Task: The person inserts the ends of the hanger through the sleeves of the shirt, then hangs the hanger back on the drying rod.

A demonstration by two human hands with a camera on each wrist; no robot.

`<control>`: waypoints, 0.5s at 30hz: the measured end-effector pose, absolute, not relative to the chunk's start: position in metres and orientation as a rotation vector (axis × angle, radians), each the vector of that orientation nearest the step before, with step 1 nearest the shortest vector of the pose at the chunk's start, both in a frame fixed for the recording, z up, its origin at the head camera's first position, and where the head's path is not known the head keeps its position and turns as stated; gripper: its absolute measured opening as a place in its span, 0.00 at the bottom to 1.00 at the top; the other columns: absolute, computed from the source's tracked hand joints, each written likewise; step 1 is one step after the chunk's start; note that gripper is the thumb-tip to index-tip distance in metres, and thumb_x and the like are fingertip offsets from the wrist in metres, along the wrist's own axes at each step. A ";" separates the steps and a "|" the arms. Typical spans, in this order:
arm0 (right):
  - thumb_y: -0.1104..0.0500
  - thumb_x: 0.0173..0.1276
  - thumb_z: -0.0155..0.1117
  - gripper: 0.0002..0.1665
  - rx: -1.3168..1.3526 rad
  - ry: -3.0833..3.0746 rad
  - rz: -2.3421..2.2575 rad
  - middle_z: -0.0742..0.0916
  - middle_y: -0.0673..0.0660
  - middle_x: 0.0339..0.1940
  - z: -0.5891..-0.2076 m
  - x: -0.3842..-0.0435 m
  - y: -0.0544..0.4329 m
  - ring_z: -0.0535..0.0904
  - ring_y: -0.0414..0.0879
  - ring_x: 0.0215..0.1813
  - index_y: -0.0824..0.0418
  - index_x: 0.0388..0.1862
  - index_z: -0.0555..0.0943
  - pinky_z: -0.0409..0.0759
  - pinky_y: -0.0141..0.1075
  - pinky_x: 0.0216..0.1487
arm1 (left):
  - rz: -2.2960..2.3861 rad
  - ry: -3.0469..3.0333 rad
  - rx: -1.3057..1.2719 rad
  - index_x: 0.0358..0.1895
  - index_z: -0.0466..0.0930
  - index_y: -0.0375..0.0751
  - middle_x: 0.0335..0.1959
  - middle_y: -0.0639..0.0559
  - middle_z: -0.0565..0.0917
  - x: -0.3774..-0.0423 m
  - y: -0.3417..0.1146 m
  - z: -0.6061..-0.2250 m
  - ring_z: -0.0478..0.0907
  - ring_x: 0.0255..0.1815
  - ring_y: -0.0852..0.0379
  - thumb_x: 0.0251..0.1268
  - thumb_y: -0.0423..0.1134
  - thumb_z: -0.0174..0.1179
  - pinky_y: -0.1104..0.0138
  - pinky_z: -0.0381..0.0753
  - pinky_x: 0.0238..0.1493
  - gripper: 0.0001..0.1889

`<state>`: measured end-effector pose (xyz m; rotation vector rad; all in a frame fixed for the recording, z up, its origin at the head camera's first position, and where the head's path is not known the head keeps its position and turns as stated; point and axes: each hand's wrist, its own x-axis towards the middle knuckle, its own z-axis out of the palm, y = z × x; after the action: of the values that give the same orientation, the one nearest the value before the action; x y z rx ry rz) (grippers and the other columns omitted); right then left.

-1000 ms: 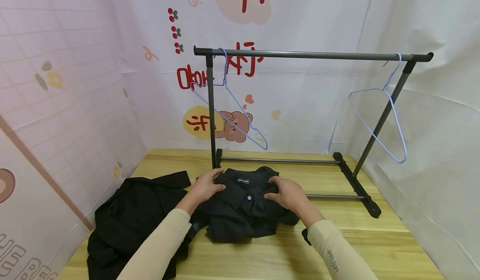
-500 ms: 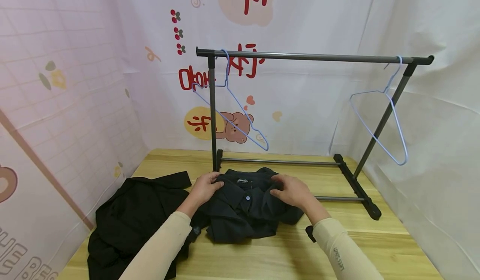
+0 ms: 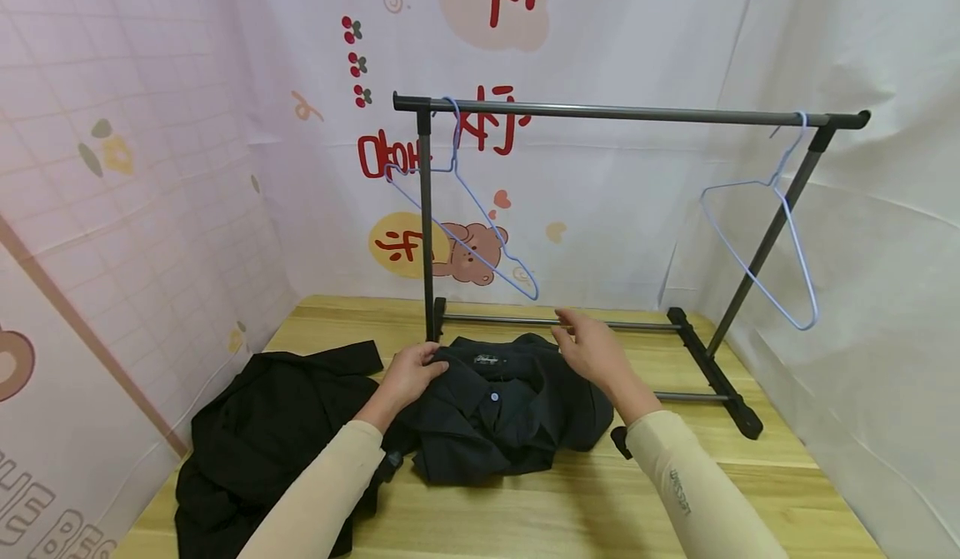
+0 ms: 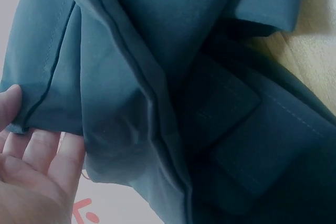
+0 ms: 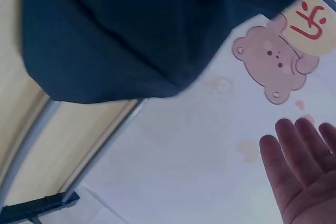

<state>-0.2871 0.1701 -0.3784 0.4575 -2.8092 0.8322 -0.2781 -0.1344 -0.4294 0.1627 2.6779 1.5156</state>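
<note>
A dark button-up shirt (image 3: 487, 434) lies bunched on the table, its collar and white-lettered label facing up. My left hand (image 3: 408, 376) pinches the shirt's edge at the left of the collar. In the left wrist view, the left thumb is on top of the cloth and the fingers (image 4: 44, 148) are beneath it. Past the shirt's right shoulder, my right hand (image 3: 596, 355) is raised with its fingers extended. The right wrist view shows that hand (image 5: 310, 177) apart from the cloth, holding nothing.
A second black garment (image 3: 277, 434) lies heaped at the left. Behind stands a metal clothes rack (image 3: 622, 112); one blue hanger (image 3: 487, 217) hangs at its left end, another hanger (image 3: 795, 234) at its right. The wooden table (image 3: 750, 501) meets hanging white sheets.
My right hand has let go of the shirt's right side and moved up and right. That side of the shirt has spread outward. The left hand keeps its grip at the collar.
</note>
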 end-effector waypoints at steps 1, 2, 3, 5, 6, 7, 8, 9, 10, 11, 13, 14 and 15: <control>0.52 0.80 0.51 0.28 0.443 -2.795 0.855 0.79 0.65 0.64 -0.374 -0.288 0.169 0.79 0.60 0.59 0.64 0.73 0.68 0.77 0.55 0.56 | 1.514 2.678 0.163 0.68 0.72 0.37 0.62 0.40 0.78 -0.278 -0.135 -0.429 0.74 0.63 0.42 0.73 0.36 0.59 0.48 0.73 0.61 0.23; 0.51 0.80 0.50 0.29 0.427 -2.784 0.866 0.79 0.65 0.64 -0.369 -0.289 0.168 0.79 0.60 0.59 0.64 0.73 0.68 0.76 0.55 0.56 | 1.511 2.678 0.164 0.68 0.72 0.37 0.62 0.40 0.79 -0.279 -0.135 -0.429 0.75 0.62 0.42 0.73 0.36 0.59 0.48 0.73 0.60 0.23; 0.51 0.80 0.49 0.29 0.412 -2.775 0.878 0.79 0.65 0.65 -0.364 -0.290 0.167 0.78 0.61 0.60 0.63 0.74 0.67 0.76 0.56 0.57 | 1.511 2.678 0.166 0.68 0.73 0.37 0.61 0.40 0.79 -0.279 -0.135 -0.429 0.76 0.62 0.43 0.73 0.35 0.59 0.48 0.74 0.60 0.23; 0.50 0.81 0.47 0.29 0.382 -2.763 0.914 0.78 0.65 0.66 -0.354 -0.292 0.164 0.78 0.61 0.61 0.63 0.74 0.66 0.75 0.56 0.58 | 1.512 2.675 0.168 0.68 0.73 0.38 0.60 0.41 0.80 -0.279 -0.135 -0.430 0.76 0.61 0.43 0.72 0.35 0.59 0.49 0.74 0.59 0.22; 0.49 0.82 0.46 0.29 0.373 -2.755 0.931 0.78 0.64 0.66 -0.348 -0.293 0.162 0.77 0.61 0.62 0.62 0.75 0.66 0.75 0.56 0.58 | 1.511 2.676 0.170 0.68 0.73 0.38 0.59 0.41 0.80 -0.279 -0.135 -0.430 0.77 0.60 0.43 0.73 0.35 0.59 0.49 0.74 0.59 0.22; 0.49 0.82 0.45 0.30 0.367 -2.748 0.943 0.77 0.65 0.66 -0.343 -0.294 0.160 0.76 0.61 0.62 0.62 0.75 0.65 0.74 0.57 0.59 | 1.510 2.677 0.172 0.68 0.73 0.38 0.59 0.42 0.80 -0.279 -0.135 -0.430 0.77 0.60 0.43 0.73 0.35 0.59 0.49 0.74 0.59 0.22; 0.49 0.82 0.43 0.30 0.369 -2.738 0.948 0.77 0.65 0.67 -0.339 -0.295 0.159 0.76 0.61 0.63 0.62 0.75 0.65 0.73 0.57 0.60 | 1.508 2.679 0.172 0.68 0.73 0.38 0.60 0.41 0.80 -0.279 -0.135 -0.430 0.76 0.61 0.43 0.73 0.35 0.59 0.48 0.74 0.60 0.22; 0.48 0.83 0.42 0.30 0.371 -2.731 0.954 0.77 0.64 0.67 -0.335 -0.297 0.157 0.75 0.61 0.63 0.61 0.76 0.64 0.72 0.57 0.60 | 1.506 2.679 0.173 0.68 0.73 0.38 0.60 0.41 0.79 -0.279 -0.134 -0.430 0.76 0.61 0.43 0.73 0.35 0.59 0.48 0.74 0.60 0.22; 0.47 0.83 0.41 0.30 0.369 -2.725 0.957 0.77 0.64 0.68 -0.331 -0.298 0.155 0.75 0.61 0.64 0.60 0.76 0.64 0.72 0.57 0.61 | 1.503 2.681 0.172 0.68 0.72 0.38 0.61 0.41 0.79 -0.279 -0.134 -0.429 0.75 0.62 0.43 0.73 0.35 0.59 0.48 0.73 0.60 0.23; 0.46 0.83 0.40 0.31 0.374 -2.719 0.954 0.76 0.63 0.68 -0.327 -0.300 0.152 0.75 0.61 0.64 0.60 0.77 0.64 0.71 0.57 0.62 | 1.499 2.682 0.173 0.68 0.72 0.38 0.62 0.40 0.78 -0.279 -0.134 -0.429 0.75 0.62 0.42 0.73 0.35 0.59 0.48 0.73 0.60 0.23; 0.44 0.83 0.38 0.32 0.384 -2.708 0.951 0.75 0.62 0.70 -0.320 -0.301 0.147 0.73 0.60 0.66 0.59 0.77 0.63 0.70 0.56 0.64 | 1.493 2.684 0.174 0.68 0.72 0.38 0.63 0.40 0.78 -0.280 -0.134 -0.429 0.75 0.63 0.42 0.73 0.35 0.59 0.48 0.73 0.61 0.23; 0.43 0.83 0.38 0.33 0.391 -2.702 0.953 0.75 0.62 0.70 -0.316 -0.301 0.144 0.72 0.60 0.67 0.58 0.77 0.63 0.69 0.56 0.65 | 1.492 2.683 0.174 0.68 0.72 0.38 0.63 0.40 0.78 -0.280 -0.134 -0.429 0.75 0.62 0.42 0.73 0.35 0.59 0.48 0.73 0.60 0.23; 0.41 0.82 0.37 0.34 0.397 -2.696 0.958 0.74 0.61 0.71 -0.313 -0.301 0.141 0.71 0.59 0.68 0.58 0.77 0.63 0.68 0.55 0.66 | 1.491 2.683 0.175 0.68 0.72 0.38 0.63 0.40 0.78 -0.280 -0.134 -0.429 0.75 0.62 0.42 0.73 0.35 0.59 0.48 0.73 0.60 0.23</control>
<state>-0.3011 0.1409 -0.3126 0.3974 -2.6963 0.9584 -0.2801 -0.1337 -0.4288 0.1747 2.6825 1.4906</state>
